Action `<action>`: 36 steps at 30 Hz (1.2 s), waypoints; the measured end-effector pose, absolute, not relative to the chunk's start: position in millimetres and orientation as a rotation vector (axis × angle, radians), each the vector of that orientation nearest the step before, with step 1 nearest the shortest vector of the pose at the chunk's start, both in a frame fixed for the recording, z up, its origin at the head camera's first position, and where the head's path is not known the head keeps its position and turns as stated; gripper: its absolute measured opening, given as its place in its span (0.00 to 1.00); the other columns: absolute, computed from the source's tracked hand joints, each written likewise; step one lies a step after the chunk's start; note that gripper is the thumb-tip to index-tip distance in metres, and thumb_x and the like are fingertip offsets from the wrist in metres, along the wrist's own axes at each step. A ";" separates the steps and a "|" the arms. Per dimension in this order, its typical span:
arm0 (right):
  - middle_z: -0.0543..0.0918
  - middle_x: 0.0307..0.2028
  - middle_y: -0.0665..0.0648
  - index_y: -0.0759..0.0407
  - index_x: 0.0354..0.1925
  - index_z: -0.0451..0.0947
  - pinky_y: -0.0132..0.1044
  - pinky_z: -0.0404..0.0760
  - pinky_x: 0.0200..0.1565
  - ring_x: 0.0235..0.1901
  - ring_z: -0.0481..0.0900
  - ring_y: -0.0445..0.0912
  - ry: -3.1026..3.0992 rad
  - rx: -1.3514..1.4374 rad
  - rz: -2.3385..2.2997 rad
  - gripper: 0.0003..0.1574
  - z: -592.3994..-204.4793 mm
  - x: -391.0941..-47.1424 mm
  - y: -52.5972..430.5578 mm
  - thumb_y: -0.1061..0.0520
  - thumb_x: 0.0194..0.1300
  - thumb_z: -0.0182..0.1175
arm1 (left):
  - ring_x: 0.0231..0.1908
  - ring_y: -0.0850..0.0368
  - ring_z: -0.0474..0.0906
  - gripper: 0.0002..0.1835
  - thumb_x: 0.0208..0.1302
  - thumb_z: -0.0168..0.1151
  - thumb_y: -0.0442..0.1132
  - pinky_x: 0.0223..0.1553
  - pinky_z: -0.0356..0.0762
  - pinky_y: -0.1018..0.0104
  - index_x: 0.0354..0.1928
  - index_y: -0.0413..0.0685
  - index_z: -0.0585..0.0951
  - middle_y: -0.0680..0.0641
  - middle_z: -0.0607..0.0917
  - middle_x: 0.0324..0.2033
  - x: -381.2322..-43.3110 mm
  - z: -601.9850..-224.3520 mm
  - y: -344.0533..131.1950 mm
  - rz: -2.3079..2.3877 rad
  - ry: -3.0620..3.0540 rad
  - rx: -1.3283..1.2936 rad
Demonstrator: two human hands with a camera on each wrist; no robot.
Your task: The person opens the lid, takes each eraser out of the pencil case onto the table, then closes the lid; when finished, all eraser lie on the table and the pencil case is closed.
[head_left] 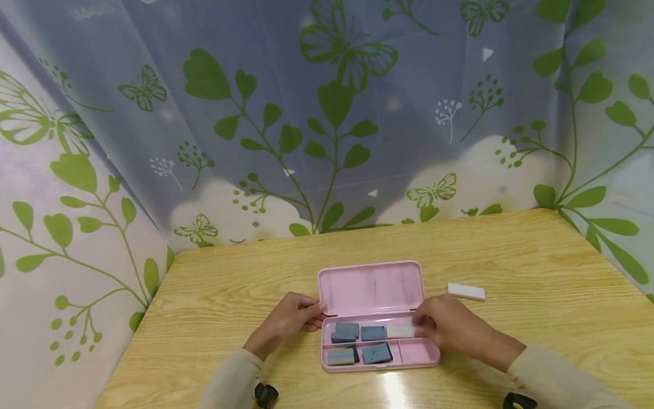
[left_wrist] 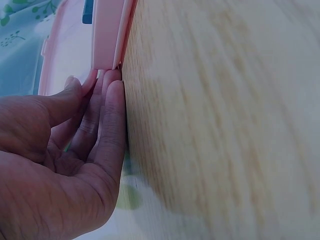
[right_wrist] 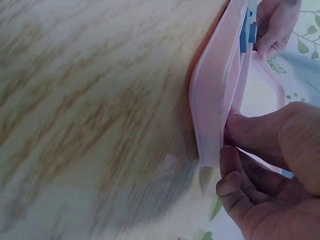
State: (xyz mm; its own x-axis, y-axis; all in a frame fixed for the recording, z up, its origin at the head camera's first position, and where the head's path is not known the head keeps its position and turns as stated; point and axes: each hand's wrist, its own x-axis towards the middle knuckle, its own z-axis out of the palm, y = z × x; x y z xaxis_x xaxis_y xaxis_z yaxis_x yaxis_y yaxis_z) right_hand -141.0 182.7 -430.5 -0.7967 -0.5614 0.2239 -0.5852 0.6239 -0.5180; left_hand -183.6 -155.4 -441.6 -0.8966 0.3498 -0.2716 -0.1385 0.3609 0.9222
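A pink pencil case lies on the table with its lid folded back. Blue-grey blocks, several in all, sit in its compartments, some stacked. A white block, like an eraser, lies in the back row beside my right fingers. My left hand pinches the lid's near left corner, thumb inside and fingers behind it. At the case's right end my right hand grips the end wall, thumb inside and fingers outside in the right wrist view. Whether the thumb touches the white block is hidden.
Another white block lies on the wooden table, right of the lid. Behind the table and on both sides hangs a curtain with green leaves and butterflies.
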 end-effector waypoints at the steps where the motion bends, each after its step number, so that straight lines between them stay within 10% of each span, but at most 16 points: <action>1: 0.85 0.26 0.48 0.62 0.32 0.88 0.29 0.79 0.28 0.26 0.75 0.32 -2.798 0.992 0.920 0.06 -430.4 -141.0 182.3 0.67 0.54 0.75 | 0.29 0.60 0.82 0.14 0.75 0.60 0.39 0.36 0.86 0.66 0.45 0.32 0.86 0.47 0.87 0.29 -183.7 -441.5 -155.4 1.554 2.205 0.185; 36: 0.79 0.23 0.43 0.56 0.26 0.81 0.29 0.77 0.26 0.23 0.72 0.31 -2.852 0.916 0.938 0.13 -427.1 -140.6 175.9 0.70 0.52 0.73 | 0.30 0.60 0.83 0.15 0.76 0.59 0.39 0.37 0.86 0.66 0.47 0.32 0.86 0.46 0.88 0.31 -183.9 -440.4 -154.4 1.564 2.191 0.152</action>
